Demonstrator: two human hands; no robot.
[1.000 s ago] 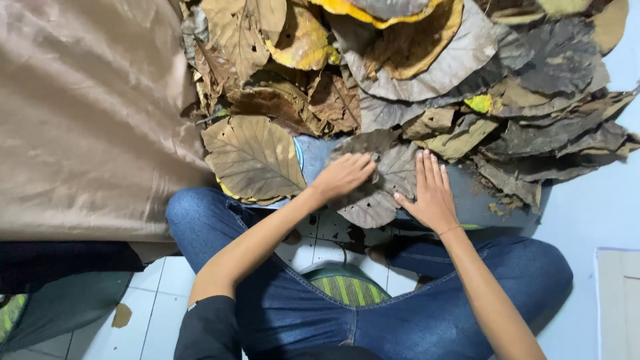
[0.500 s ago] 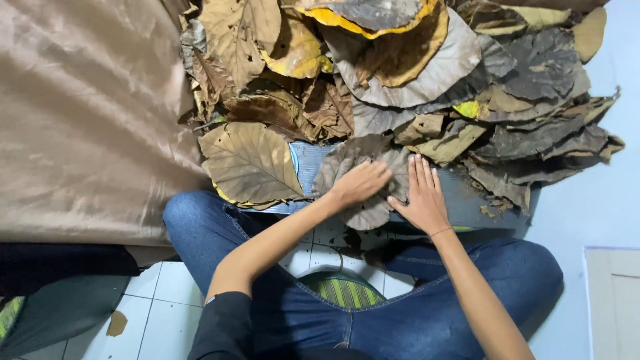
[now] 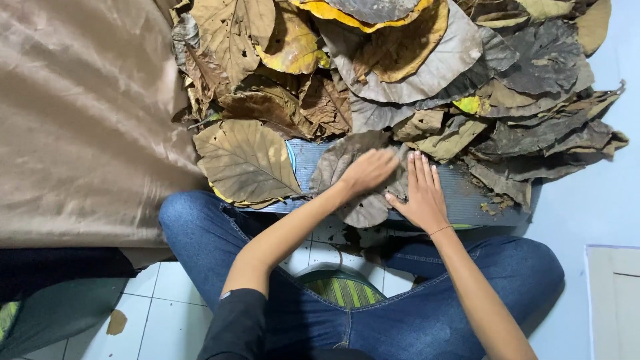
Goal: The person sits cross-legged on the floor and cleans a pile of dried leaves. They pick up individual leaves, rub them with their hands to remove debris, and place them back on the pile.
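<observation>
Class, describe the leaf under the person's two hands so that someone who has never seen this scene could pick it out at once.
Start at the big heap of dry leaves on the floor, then drop to the blue-grey ribbed mat at its near edge, by the person's knees. On it lies a grey-brown leaf, pressed flat by the left hand and right hand; the tan leaf beside it lies untouched.

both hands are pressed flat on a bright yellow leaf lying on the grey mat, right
Not quite. In the head view the left hand and right hand do press on a leaf lying on the grey mat, but that leaf is dull grey-brown, not bright yellow.
</observation>
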